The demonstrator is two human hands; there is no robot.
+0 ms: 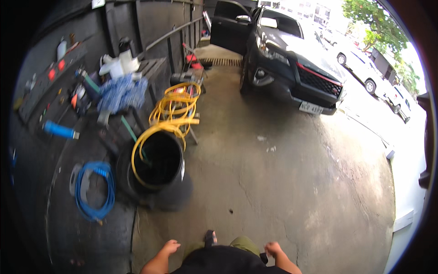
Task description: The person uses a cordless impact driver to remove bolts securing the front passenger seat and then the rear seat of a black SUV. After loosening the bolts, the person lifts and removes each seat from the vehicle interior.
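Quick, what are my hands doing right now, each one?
Left hand: loosely curled at the side, holding nothing.
Right hand: loosely curled, nothing visibly in it.

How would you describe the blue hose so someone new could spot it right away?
Start at the big black round plastic bin left of the concrete driveway. Just left of it, on the dark ground, lies the coiled blue hose. The yellow hose drapes over the bin instead.
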